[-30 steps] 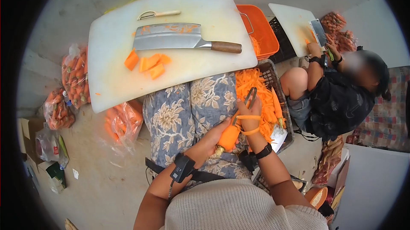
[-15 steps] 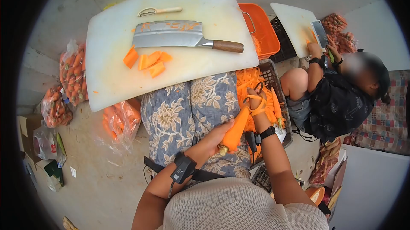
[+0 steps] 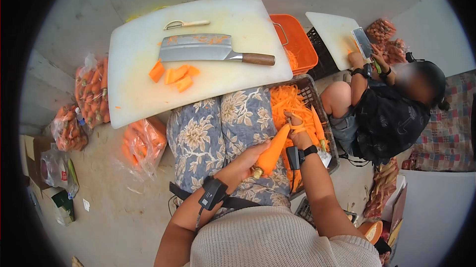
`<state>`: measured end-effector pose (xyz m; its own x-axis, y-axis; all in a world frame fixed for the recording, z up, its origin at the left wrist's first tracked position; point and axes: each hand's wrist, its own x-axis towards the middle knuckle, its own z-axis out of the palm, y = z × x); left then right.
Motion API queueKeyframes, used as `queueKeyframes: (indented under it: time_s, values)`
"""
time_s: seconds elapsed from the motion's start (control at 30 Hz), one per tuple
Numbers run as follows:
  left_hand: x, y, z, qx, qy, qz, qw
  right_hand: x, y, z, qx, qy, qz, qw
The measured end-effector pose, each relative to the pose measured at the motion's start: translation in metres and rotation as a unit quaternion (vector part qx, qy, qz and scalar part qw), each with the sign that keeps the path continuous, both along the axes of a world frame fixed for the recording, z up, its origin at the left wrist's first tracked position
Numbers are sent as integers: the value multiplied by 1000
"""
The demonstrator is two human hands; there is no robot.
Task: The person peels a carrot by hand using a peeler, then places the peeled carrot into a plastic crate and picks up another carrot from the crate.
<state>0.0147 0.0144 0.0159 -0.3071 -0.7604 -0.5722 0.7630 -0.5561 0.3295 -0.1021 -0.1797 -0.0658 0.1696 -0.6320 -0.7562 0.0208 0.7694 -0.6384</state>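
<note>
A large peeled carrot (image 3: 271, 157) lies slantwise over the lap, its stem end toward me. My left hand (image 3: 252, 160) is closed around its thick lower part. Close to the carrot's narrow tip, my right hand (image 3: 296, 124) has its fingers curled around what appears to be a peeler, mostly hidden now. Orange peel strips cling to those fingers. Below that hand, a dark crate (image 3: 317, 99) holds a heap of carrot shavings (image 3: 286, 99) and a whole carrot (image 3: 318, 124).
On a white cutting board (image 3: 208, 81) lie a cleaver (image 3: 198, 47), another peeler (image 3: 187, 24) and carrot chunks (image 3: 176, 75). An orange bin (image 3: 302, 44) stands behind. Bagged carrots (image 3: 92, 91) sit left. A co-worker (image 3: 391, 113) cuts at a second board (image 3: 332, 34).
My right hand has moved slightly down along the carrot, and the dark tool outline at its fingers no longer shows clearly. The view has shifted a little; the left hand keeps its hold.
</note>
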Motion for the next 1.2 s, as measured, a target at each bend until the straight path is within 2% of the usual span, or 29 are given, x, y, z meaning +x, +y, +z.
queueKeyframes:
  time_s: [0.07,0.13,0.17,0.2,0.23,0.27,0.33,0.4,0.47,0.5,0.57,0.6,0.67,0.7,0.77,0.8,0.87,1.13,1.2]
  values:
    - [0,2,3,-13,0,8,1000,-13,-2,-1,18,0,-7,1000]
    - [6,8,-4,-33,13,-8,999,-44,-4,-35,60,-82,-41,994]
    - [9,9,-7,-48,29,-22,998,-55,-5,-56,56,-84,-38,994]
    - [8,9,-6,-51,28,-19,998,-65,-4,-78,101,-85,-79,988]
    - [6,9,-5,-41,41,-3,998,-70,2,-83,148,-84,-120,978]
    - [4,9,-5,-31,53,11,998,-78,9,-87,148,-84,-119,978]
    - [0,9,-1,-22,76,30,996,-76,31,-68,82,-69,-124,986]
    - [-2,8,0,-10,98,46,994,-65,46,-34,65,-53,-132,988]
    - [-2,8,-5,-16,113,74,991,-59,55,-14,-15,-54,-96,994]
    - [-2,8,-8,-15,111,73,991,-51,61,4,-14,-57,-97,994]
    - [-2,8,-14,-6,100,64,993,-32,75,40,-189,-67,-74,977]
    - [-2,7,-16,-5,99,64,993,-26,78,47,-188,-68,-74,977]
    - [-4,7,-17,-7,85,66,994,-15,85,57,-341,-29,3,940]
    - [-6,7,-15,-6,85,65,994,-7,93,68,-340,-29,3,940]
    - [-9,6,-6,-18,37,72,997,10,112,89,-421,49,87,901]
    - [-11,6,-4,-16,37,74,996,16,116,92,-419,49,89,902]
    - [-14,6,0,10,-59,101,993,23,121,94,-530,236,185,793]
    - [-6,-2,-4,13,-48,38,998,26,98,81,-510,196,212,810]
    - [-4,-3,-4,17,-33,33,999,32,96,81,-552,197,171,792]
